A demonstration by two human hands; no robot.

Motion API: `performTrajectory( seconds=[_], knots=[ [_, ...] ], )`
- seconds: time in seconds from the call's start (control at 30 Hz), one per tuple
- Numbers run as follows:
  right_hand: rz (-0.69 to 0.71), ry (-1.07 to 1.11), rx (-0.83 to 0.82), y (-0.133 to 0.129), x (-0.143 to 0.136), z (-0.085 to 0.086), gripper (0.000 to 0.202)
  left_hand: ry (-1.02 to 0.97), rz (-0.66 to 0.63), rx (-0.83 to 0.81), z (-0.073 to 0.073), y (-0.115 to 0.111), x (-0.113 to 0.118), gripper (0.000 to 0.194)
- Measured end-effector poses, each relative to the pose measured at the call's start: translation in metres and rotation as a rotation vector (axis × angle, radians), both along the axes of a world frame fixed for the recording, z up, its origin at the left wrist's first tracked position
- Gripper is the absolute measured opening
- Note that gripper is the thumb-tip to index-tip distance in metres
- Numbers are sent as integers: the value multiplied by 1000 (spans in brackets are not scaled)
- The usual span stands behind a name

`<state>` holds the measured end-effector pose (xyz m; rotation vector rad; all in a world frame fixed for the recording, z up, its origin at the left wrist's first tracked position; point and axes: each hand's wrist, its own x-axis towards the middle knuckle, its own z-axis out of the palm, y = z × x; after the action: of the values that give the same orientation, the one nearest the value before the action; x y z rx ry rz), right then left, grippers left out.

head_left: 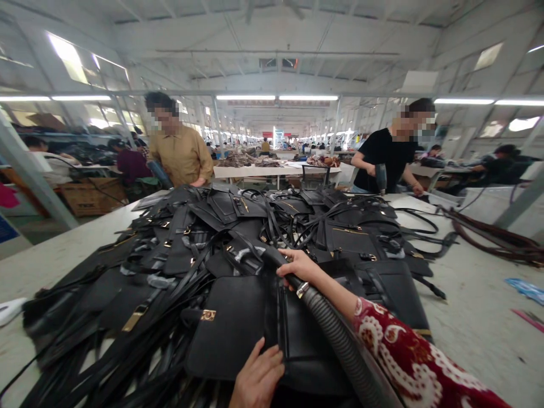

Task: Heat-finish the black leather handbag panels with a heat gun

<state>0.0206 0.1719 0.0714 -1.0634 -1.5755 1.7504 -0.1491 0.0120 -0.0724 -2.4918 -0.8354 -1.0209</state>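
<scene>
My right hand point(297, 266) is wrapped round the black nozzle end of a vacuum hose point(335, 328), whose grey ribbed length runs back toward me under my red patterned sleeve. The nozzle tip lies over a black handbag point(238, 317) with a gold clasp point(208, 315) on its flap. At the lower edge of that bag, my left hand point(260, 374) rests with fingers stretched out, touching the black leather and holding nothing. Many other black bags and straps point(144, 340) are heaped around both hands.
A pale worktable point(467, 328) carries the heap. Brown straps point(488, 232), a blue wrapper point(527, 290) and a red tool point(529, 319) lie at right. Two co-workers stand across the table, one at left point(181, 156), the other holding a heat gun point(381, 177) at right.
</scene>
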Motion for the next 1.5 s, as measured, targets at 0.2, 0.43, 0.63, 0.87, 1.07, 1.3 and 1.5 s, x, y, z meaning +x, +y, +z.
performTrajectory(
  seconds=[0.2,0.43,0.63,0.87,1.07,1.3,1.5],
  knots=[
    [-14,-9,-11,-29,47,12,77,26,-7,-18,2,-1,-1,24],
    [62,-69,-167,-66,66,-8,83,-11,-22,-92,1,-3,1,25],
    [-74,23,-42,-43,27,-19,83,-18,-42,-146,15,-8,3,19],
    [-239,193,47,-63,38,-29,81,-161,631,-645,88,77,-6,32],
    [-249,274,7,-76,43,-43,83,-263,827,-834,77,151,9,25],
    [-161,336,-30,-72,32,-45,84,-470,694,-944,71,150,0,20],
    [-129,389,-63,-54,16,-43,82,-688,631,-975,59,147,-2,26]
  ],
)
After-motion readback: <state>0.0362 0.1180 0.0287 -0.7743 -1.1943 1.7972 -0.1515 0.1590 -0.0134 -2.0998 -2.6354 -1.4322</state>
